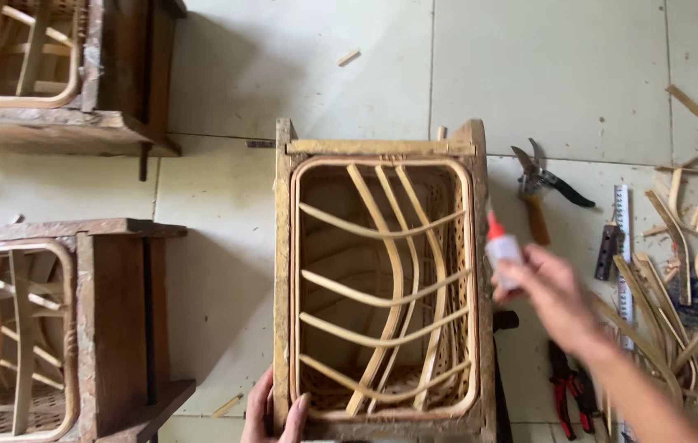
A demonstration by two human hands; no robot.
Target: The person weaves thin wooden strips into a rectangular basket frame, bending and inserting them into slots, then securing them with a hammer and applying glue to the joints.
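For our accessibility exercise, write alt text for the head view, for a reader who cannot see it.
A right hand holds a small red-tipped glue bottle beside a wooden mould framing a rattan lattice, while the left hand steadies the mould's near corner. Shears, red pliers and rattan strips lie on the tiled floor; two similar moulds stand at left.

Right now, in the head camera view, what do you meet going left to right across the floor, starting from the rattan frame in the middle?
rattan frame → glue bottle in the right hand → pruning shears → ruler → pile of rattan strips
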